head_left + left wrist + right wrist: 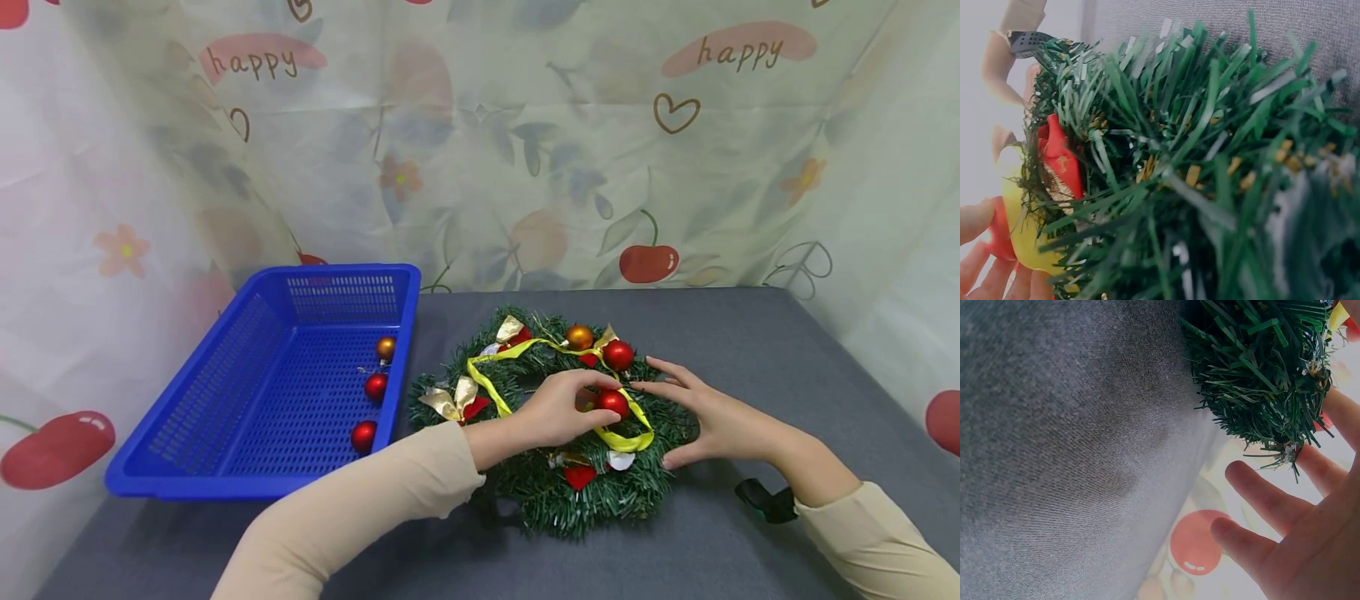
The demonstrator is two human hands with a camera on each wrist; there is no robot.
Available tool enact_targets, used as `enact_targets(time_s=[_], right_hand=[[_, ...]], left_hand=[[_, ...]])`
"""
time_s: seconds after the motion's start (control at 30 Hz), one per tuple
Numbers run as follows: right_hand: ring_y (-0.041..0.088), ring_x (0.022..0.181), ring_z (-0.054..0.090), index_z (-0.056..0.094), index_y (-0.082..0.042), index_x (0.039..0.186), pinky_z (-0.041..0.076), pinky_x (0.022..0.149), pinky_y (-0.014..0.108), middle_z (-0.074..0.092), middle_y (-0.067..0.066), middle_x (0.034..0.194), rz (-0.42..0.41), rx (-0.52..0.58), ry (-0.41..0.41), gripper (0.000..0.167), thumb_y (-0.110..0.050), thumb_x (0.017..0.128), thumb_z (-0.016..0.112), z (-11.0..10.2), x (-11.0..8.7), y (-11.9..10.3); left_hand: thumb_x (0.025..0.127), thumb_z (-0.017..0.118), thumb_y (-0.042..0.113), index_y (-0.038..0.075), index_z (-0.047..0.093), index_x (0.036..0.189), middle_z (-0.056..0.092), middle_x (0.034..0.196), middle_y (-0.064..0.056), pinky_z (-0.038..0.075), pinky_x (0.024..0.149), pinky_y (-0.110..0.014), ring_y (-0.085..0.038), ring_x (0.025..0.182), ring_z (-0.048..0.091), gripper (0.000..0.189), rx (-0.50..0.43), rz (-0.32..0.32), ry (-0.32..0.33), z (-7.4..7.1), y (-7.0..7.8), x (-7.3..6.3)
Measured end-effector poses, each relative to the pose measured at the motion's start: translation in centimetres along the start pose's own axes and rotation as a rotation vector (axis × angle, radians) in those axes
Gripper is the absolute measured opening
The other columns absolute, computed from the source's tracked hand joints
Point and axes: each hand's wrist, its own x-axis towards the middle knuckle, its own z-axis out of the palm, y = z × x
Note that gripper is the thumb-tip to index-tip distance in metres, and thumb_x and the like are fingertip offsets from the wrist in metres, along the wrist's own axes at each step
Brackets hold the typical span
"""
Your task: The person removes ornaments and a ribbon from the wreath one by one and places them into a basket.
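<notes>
A green tinsel Christmas wreath (592,508) lies flat on the grey table, with a yellow ribbon (491,392) laid over it. My left hand (558,408) reaches across the wreath and holds a red bauble (612,406) between thumb and fingers, right at the ribbon. In the left wrist view, that red bauble (1000,234) shows beside the yellow ribbon (1025,231). My right hand (708,421) is at the wreath's right edge, fingers spread and thumb apart. The right wrist view shows its fingers (1269,497) extended beside the green tinsel (1260,375).
Left of the wreath stands a blue plastic basket (262,487) with red baubles (363,436) and a gold one (386,348) inside. The wreath also carries another red bauble (618,355), a gold bauble (579,337) and gold bows (453,400). A patterned curtain (480,167) hangs behind the table.
</notes>
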Motion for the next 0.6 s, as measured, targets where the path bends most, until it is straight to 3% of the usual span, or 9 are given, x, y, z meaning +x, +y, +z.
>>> enact_targets(time_s=[0.6], right_hand=[[0.045, 0.129, 0.033, 0.039, -0.017, 0.142, 0.044, 0.088, 0.059, 0.015, 0.02, 0.152, 0.008, -0.006, -0.006, 0.088, -0.053, 0.069, 0.075, 0.1, 0.0, 0.1]], left_hand=[[0.09, 0.062, 0.017, 0.01, 0.057, 0.127, 0.057, 0.128, -0.006, 0.051, 0.083, -0.018, -0.024, 0.109, 0.063, 0.038, -0.117, 0.006, 0.011, -1.9, 0.6, -1.3]])
